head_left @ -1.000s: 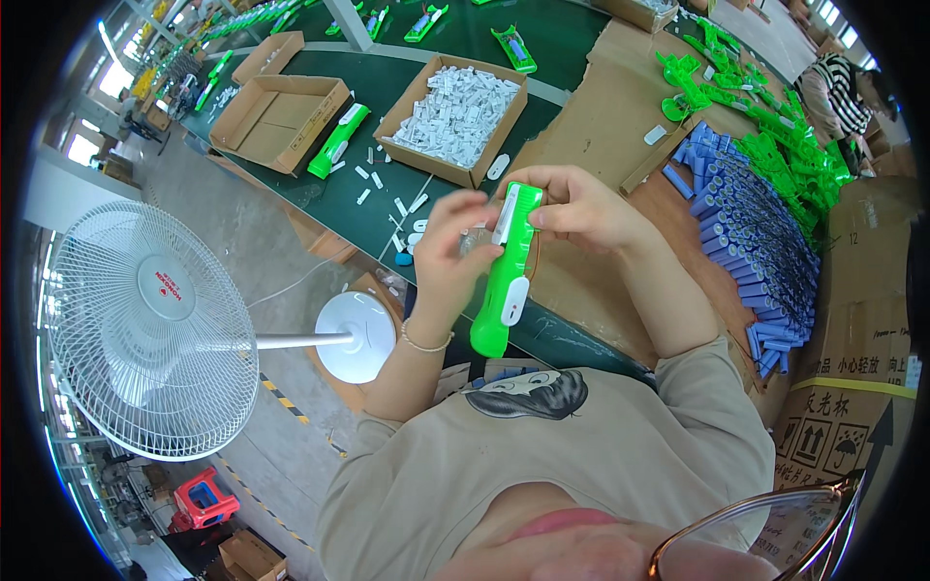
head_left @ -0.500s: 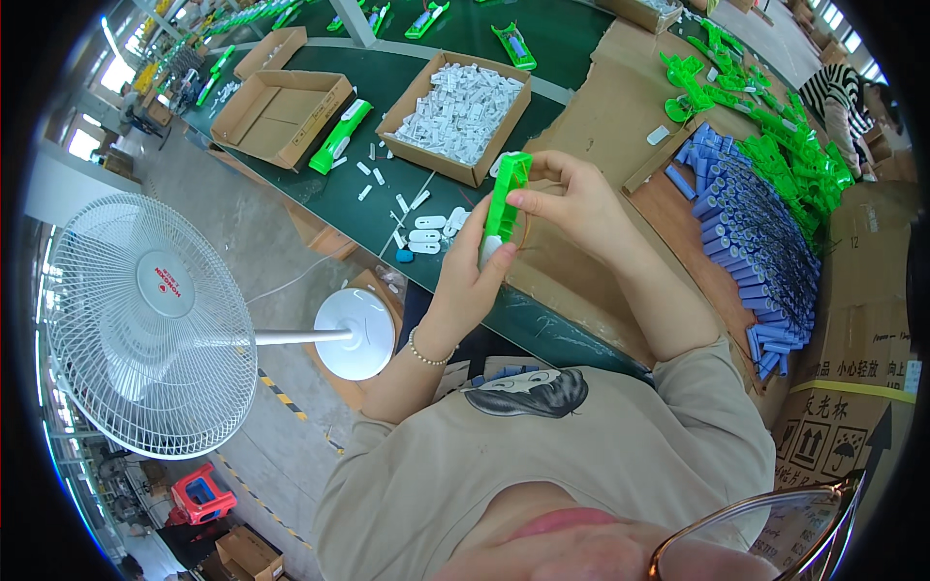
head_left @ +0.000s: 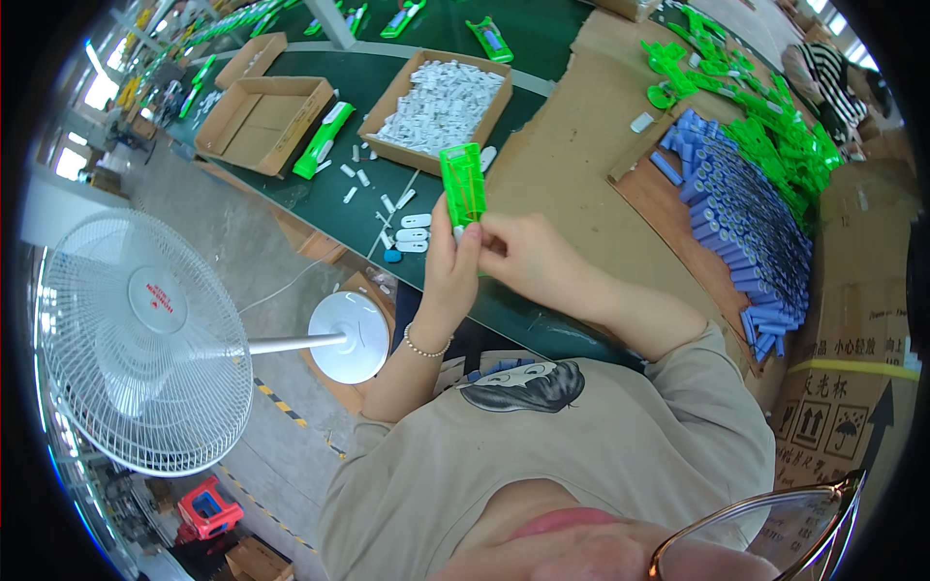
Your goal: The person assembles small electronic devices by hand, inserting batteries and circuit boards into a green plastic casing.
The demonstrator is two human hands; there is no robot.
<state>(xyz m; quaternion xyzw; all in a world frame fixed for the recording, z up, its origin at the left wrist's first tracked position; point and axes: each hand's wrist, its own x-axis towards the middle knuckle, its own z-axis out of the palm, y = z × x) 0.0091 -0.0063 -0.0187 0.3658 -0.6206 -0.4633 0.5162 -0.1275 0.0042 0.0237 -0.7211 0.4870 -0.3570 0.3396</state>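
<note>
My left hand (head_left: 452, 259) is closed around the lower end of a green plastic housing (head_left: 462, 182), which stands upright with its hollow inner side showing. Thin reddish wires run along the inside of this shell. At its lower right corner, my right hand (head_left: 528, 254) is closed in a pinch; whatever lies between those fingertips is hidden. White oval caps (head_left: 413, 234) and a small blue piece (head_left: 391, 256) lie on the green table left of my left hand. Behind the housing stands a cardboard box of small white parts (head_left: 441, 105).
An open cardboard tray (head_left: 262, 124) and another green housing (head_left: 323, 141) are at the left. Blue cylindrical batteries (head_left: 741, 232) are stacked at the right, beside a heap of green housings (head_left: 775, 145). A white fan (head_left: 145, 339) stands left of me; a person (head_left: 831, 85) is at far right.
The green housing has moved left and turned, so its hollow inside now shows. My right hand has gone from its upper end down to its lower end.
</note>
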